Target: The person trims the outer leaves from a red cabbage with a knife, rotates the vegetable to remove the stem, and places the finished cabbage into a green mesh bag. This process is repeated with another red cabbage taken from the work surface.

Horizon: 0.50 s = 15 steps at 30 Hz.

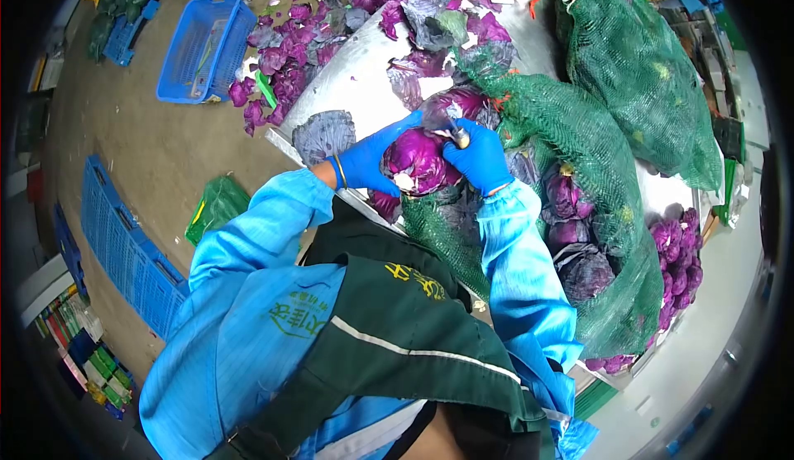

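My left hand (370, 161), in a blue glove, is wrapped around the left side of a purple cabbage (416, 161). In my gloved right hand (481, 159) is a knife (461, 137) with a pale handle end, held against the upper right of that cabbage; most of its blade is hard to make out. Another cabbage (460, 103) with a loose dark outer leaf lies just beyond. To the right, an open green mesh sack (616, 171) holds several cabbages (584, 271). A flat dark leaf (324, 135) rests on the metal table (351, 76) by my left wrist.
A full mesh sack (641, 80) tied with red string stands at the back right. Loose purple leaves (302, 45) cover the far table and floor. A blue basket (207, 47) and a blue crate (128, 241) are on the left floor. Trimmed cabbages (678, 257) sit far right.
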Each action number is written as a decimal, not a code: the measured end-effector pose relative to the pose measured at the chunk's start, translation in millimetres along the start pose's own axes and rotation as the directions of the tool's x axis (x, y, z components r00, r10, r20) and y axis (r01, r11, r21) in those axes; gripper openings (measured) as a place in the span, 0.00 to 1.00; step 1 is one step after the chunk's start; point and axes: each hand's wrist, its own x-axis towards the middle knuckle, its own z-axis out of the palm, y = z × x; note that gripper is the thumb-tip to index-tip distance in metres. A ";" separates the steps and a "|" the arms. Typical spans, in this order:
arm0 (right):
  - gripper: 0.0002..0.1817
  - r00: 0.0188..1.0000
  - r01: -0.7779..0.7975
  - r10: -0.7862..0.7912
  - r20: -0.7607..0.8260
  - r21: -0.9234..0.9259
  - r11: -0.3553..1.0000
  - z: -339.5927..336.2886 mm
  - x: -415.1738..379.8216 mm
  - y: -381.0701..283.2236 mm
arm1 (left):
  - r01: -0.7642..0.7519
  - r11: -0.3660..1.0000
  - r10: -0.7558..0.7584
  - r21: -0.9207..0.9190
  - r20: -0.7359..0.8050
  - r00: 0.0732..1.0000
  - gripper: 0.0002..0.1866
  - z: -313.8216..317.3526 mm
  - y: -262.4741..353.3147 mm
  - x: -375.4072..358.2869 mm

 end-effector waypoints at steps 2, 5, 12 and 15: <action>0.16 0.992 0.001 0.034 -0.124 0.269 0.963 13.2 5.2 27.3 | -0.009 1.000 0.009 0.016 0.014 1.000 0.63 -0.1 1.6 0.1; 0.17 0.971 -0.136 0.183 -0.155 0.272 0.953 9.5 0.9 51.8 | 0.049 0.998 -0.049 -0.029 0.024 0.999 0.60 -2.3 8.3 -5.6; 0.30 0.944 -0.328 0.240 0.224 0.621 0.712 21.1 -30.5 -3.8 | 0.165 0.972 -0.157 0.170 -0.058 0.986 0.57 -9.2 14.7 -22.0; 0.27 0.897 -0.440 0.352 0.267 0.617 0.653 24.0 -37.5 -13.4 | 0.271 0.945 -0.236 0.183 -0.193 0.952 0.55 -0.3 25.0 -26.4</action>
